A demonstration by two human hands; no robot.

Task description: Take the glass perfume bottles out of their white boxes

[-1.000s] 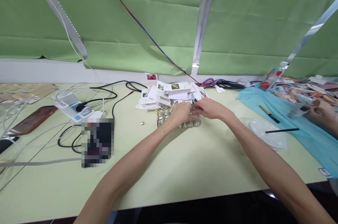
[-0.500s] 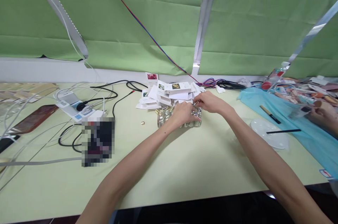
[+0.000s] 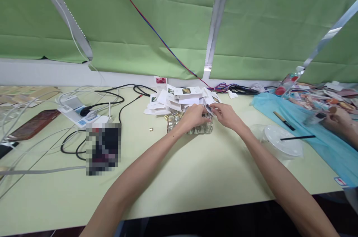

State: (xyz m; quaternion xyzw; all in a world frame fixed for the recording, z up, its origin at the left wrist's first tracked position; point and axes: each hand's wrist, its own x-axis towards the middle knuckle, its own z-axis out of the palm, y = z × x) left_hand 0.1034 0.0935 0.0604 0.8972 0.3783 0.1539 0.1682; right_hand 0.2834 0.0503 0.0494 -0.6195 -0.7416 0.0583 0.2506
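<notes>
Bottles sit clustered on the table before white boxes — left hand over them, its grip impossible to tell, right hand beside, thumb and fingertips slightly apart — and a cap lies leftward.

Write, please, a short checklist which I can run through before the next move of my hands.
1. Left hand at the row of small clear glass bottles: ok.
2. Something gripped in the right hand: cannot tell, the fingertips show too small.
3. Small gold-coloured cylindrical piece together with the bottles: not ok, it lies apart, to their left.
4. White printed cardboard boxes neatly stacked: not ok, they lie in a loose pile behind the bottles.
5. Co-worker's hand away from both of yours: ok, it is far to the right.
</notes>
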